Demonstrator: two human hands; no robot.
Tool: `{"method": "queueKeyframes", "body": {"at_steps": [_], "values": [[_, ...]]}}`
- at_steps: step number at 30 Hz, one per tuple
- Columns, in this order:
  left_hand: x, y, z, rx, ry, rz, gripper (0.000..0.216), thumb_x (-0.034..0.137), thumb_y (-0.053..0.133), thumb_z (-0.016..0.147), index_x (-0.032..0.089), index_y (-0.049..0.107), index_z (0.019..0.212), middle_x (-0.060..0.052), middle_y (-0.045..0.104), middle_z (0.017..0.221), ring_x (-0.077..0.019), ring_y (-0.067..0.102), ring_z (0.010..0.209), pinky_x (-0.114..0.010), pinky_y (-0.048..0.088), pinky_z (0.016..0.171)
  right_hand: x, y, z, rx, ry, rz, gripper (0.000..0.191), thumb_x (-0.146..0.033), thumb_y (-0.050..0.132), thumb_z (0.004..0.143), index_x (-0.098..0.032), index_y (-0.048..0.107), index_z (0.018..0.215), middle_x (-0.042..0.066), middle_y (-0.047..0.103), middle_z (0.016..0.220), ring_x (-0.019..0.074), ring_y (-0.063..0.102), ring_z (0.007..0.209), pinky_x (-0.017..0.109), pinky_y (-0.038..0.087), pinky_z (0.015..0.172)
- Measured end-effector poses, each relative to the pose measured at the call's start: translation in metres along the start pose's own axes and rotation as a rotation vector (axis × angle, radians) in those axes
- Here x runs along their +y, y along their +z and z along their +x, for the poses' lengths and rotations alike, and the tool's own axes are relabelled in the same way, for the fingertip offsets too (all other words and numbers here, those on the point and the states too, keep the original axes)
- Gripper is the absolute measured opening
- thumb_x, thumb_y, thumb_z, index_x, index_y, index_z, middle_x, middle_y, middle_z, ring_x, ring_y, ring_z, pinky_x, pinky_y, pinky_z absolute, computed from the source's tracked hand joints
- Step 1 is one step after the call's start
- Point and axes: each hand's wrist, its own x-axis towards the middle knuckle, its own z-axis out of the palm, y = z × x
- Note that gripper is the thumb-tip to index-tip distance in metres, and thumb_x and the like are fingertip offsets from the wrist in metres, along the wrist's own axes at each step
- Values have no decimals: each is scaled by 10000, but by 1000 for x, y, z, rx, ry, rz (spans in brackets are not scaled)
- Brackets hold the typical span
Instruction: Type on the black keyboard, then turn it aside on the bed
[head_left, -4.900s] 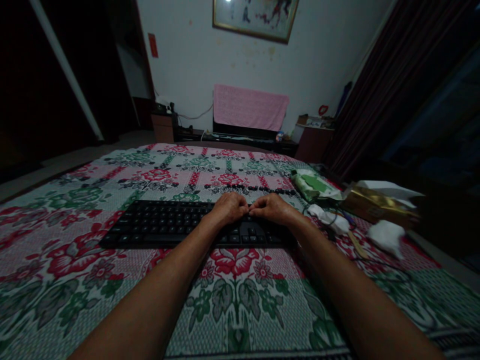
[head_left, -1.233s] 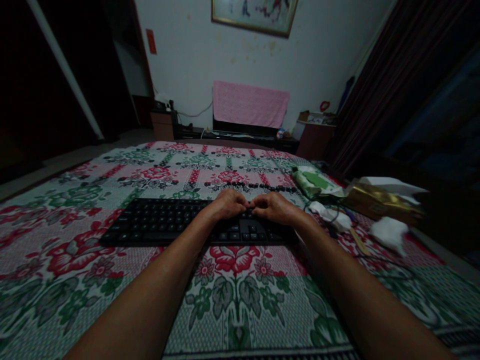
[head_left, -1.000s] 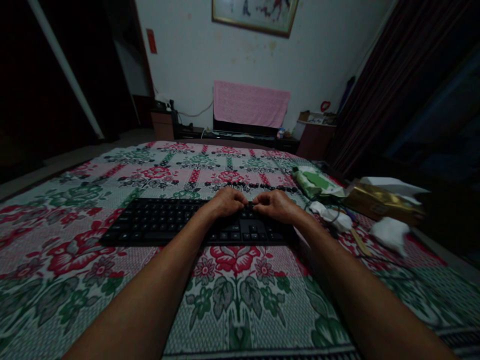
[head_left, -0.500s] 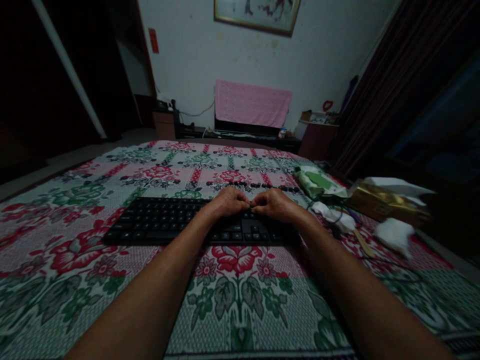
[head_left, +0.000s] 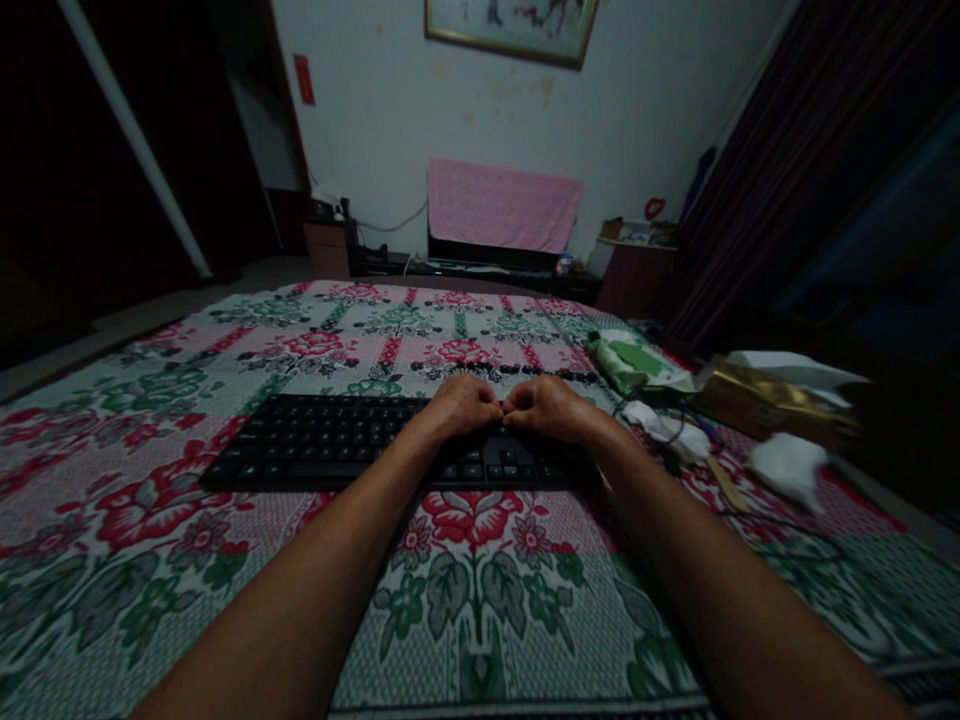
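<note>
A black keyboard lies flat on a flowered bedspread, its long side across my view. Over its right part, my left hand and my right hand meet almost fingertip to fingertip. Both have thumb and fingers pinched together. Whatever sits between the fingertips is too small and dark to make out. Just behind the hands runs a row of small black pieces, apparently loose keycaps. My wrists and forearms cover some of the keys.
To the right lie a green tissue pack, crumpled white tissues, a gold box, a thin wooden stick and a dark cable. Beyond the bed, a pink cloth drapes over a screen.
Hardly anything differs. Both hands stay pinched at the same spot over the keyboard, with only slight finger movement, and the view has shifted a little.
</note>
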Motion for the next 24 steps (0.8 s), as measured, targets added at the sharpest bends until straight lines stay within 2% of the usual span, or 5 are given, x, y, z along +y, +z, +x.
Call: {"method": "queueKeyframes", "body": {"at_steps": [7,14,21,24], "values": [[7,-2,2,22,-87,41,223,331,546,531,174,657,645,8,575,560,-98,480,547,-187,336,482,4,1,-1,-29,-15,151,221,-271,542,619,-131,621,771,16,614,682,90,506,582,180,352,516],[-2,0,3,10,-28,-31,257,346,553,535,150,658,666,13,570,561,-78,467,534,-168,335,488,2,4,0,-39,36,179,303,-387,498,640,-112,611,699,2,549,587,66,421,489,175,293,434],[-1,0,3,27,-50,0,247,347,544,546,155,658,650,6,568,553,-80,458,522,-173,328,474,1,5,1,-24,54,167,239,-317,480,649,-123,616,689,-7,534,564,61,405,479,172,280,430],[1,-1,2,33,-44,8,232,326,537,552,153,657,648,6,565,543,-77,456,516,-169,317,463,3,5,-1,-28,4,176,233,-309,479,652,-130,617,711,-6,558,596,66,431,501,173,300,452]]}}
